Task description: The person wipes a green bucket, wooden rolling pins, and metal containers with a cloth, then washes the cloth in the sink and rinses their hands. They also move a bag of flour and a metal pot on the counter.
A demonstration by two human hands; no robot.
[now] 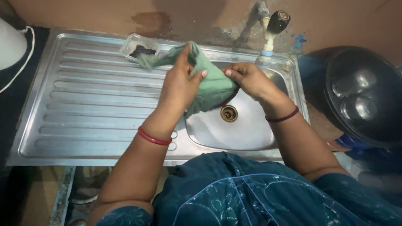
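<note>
Here: left hand (180, 86) and right hand (248, 78), fingers of both closed on a green cloth (211, 83) held above the steel sink (243, 129); cloth soft, limp, likely wet and light, best gripped by bunched folds; beyond, small clear tray (136, 46), tap (270, 31)

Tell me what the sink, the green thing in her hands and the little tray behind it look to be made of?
Sink: likely stainless steel, dull grey sheen, pressed ridges on the drainboard. Green thing: soft cloth, creased and bunched between left hand and right hand. Tray: probably clear plastic, see-through rim.
</note>
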